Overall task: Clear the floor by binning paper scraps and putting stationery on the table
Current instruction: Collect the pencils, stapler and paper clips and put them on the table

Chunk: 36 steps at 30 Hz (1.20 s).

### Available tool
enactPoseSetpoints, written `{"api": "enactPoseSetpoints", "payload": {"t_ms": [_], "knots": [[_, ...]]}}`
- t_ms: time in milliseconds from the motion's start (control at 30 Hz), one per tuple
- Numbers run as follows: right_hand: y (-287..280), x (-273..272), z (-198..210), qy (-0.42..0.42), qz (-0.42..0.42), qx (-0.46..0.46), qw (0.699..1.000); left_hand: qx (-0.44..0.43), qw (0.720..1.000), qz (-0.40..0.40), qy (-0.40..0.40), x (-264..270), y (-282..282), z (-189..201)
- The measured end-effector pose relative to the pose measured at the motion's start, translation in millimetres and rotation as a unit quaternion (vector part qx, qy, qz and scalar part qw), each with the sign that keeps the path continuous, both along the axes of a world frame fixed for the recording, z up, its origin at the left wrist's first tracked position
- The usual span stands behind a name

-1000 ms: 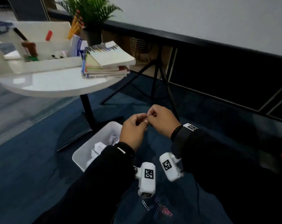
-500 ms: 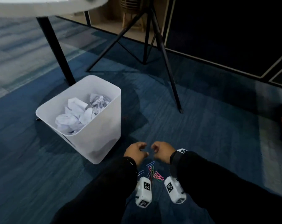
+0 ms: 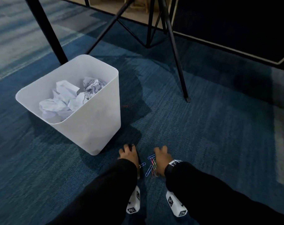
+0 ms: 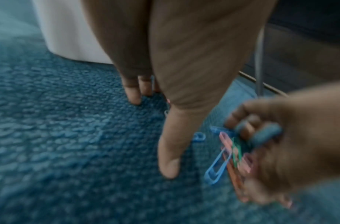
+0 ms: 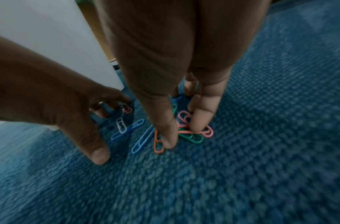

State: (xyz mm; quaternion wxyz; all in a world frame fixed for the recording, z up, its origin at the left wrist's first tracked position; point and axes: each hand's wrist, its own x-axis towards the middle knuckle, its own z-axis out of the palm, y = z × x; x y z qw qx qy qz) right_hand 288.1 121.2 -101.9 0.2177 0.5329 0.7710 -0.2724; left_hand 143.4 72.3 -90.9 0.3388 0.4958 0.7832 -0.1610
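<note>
A small pile of coloured paper clips [image 3: 151,164] lies on the blue carpet between my two hands. My right hand [image 3: 160,155] is down on the pile; in the right wrist view its thumb [image 5: 167,136] and fingertips [image 5: 197,121] pinch pink, green and orange paper clips [image 5: 190,133] against the carpet. My left hand [image 3: 128,152] rests beside them with spread fingers, its thumb [image 4: 170,159] touching the carpet and holding nothing. Two blue clips [image 5: 140,141] and a white one lie loose between the hands. The white bin [image 3: 92,127] stands just left, holding crumpled paper [image 3: 65,98].
One red clip [image 3: 125,106] lies alone on the carpet right of the bin. A black table leg [image 3: 45,30] rises behind the bin, and black tripod legs [image 3: 178,62] stand at the back right. Open carpet stretches to the right.
My head view has dropped from the table to the floor. Both hands, held together in the air a second ago, have come down, parted and reached the clips.
</note>
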Motion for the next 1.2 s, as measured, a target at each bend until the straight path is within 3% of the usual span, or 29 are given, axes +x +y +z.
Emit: {"api": "enactPoseSetpoints", "payload": {"t_ms": [133,267,400,467,600,700,867,1033,1200], "knots": [[-4,-5,-11,0.078,0.022,0.009,0.997,0.066,0.997,-0.034,0.025,14,-2,-2],[8,-7,-7,0.148,0.013,-0.007,0.989,0.083,0.993,-0.016,-0.085,7,0,-3],[16,6,-1,0.054,0.021,-0.027,0.998,0.090,0.992,0.020,-0.085,-23,-9,-6],[7,-2,-2,0.028,0.026,-0.031,0.999,0.077,0.994,0.001,-0.078,-30,-13,-8],[-10,-36,-14,0.104,0.045,0.007,0.994,0.100,0.989,-0.045,-0.098,-31,-18,-12],[-2,-43,-8,0.106,0.050,0.001,0.993,0.131,0.984,-0.049,-0.111,-33,-21,-13],[6,-22,2,-0.025,0.062,-0.026,0.997,0.134,0.984,-0.049,-0.109,-35,-18,-21],[-18,-38,-8,0.067,0.053,-0.001,0.996,0.149,0.981,-0.057,-0.114,-37,-23,-26],[-20,-45,-1,0.049,0.069,-0.008,0.996,0.155,0.980,-0.066,-0.104,-39,-26,-28]]}}
